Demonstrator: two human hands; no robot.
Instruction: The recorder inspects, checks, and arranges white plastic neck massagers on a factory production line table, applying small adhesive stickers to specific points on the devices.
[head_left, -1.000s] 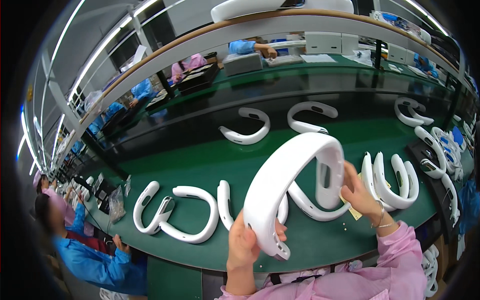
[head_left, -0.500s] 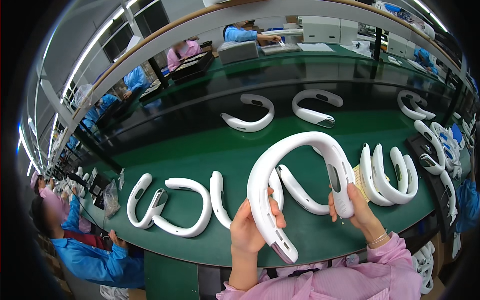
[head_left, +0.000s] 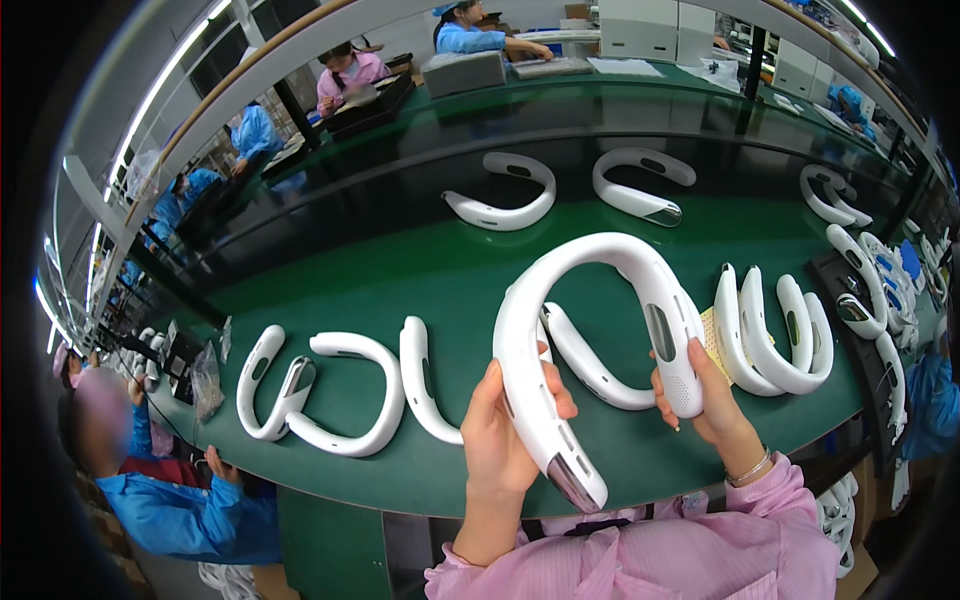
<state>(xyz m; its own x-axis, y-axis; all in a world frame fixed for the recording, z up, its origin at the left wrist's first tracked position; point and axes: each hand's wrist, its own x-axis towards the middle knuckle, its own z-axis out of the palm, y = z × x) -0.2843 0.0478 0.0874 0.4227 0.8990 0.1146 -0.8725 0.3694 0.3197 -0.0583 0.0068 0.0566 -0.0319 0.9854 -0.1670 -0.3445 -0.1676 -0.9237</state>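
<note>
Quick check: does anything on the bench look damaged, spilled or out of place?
No spill or clear damage shows; the held band looks whole. The only untidy spot is at left: the leftmost band and its neighbour crowd together at odd angles, while the right pair opens the same way.

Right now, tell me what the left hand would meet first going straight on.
Past the held white band, the left hand looks lined up with the leftmost curved white band in the back row; depth is unclear, so it may pass above.
</note>
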